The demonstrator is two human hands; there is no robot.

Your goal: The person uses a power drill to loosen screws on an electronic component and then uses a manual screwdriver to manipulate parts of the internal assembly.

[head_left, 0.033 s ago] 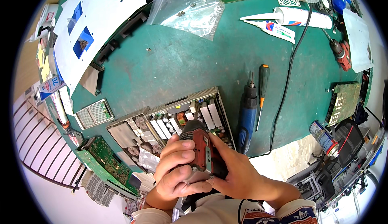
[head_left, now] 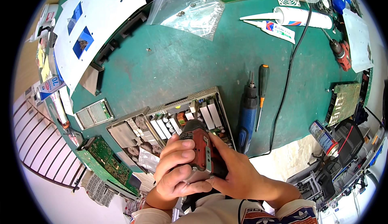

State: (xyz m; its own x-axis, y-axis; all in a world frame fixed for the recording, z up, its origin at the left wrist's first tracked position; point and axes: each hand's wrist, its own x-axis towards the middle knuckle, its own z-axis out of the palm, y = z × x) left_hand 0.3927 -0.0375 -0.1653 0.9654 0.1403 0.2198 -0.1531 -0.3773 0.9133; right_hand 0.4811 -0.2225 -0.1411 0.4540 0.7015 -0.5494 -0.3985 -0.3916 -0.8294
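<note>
The left hand [head_left: 176, 165] and right hand [head_left: 238, 173] wrap snugly around the red power drill [head_left: 201, 149] over the open electronics unit [head_left: 202, 93], seemingly for drill work, tip hidden, so the next move calls for steady aim.

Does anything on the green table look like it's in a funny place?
One tiny metal piece, maybe a screw, lies alone on the green tabletop, apart from the clear plastic bag where similar bits show. It looks stray.
</note>
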